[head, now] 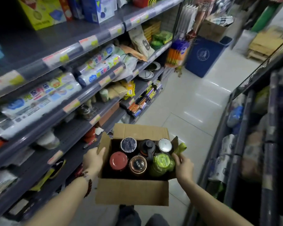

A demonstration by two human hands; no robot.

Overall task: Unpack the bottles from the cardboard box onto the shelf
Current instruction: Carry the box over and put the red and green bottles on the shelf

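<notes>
The box (132, 191) was held in the aisle beside the shelf (75, 132), still packed with six bottles (118, 161), so unpacking looked barely begun. The left hand (93, 162) gripped the box's left flap and wall. The right hand (184, 167) pinched the green bottle (162, 162) by its lid edge at the right wall.

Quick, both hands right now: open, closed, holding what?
Left hand: grips the left flap of the cardboard box.
Right hand: fingers at the green bottle; whether its grip has closed cannot be told.
</notes>
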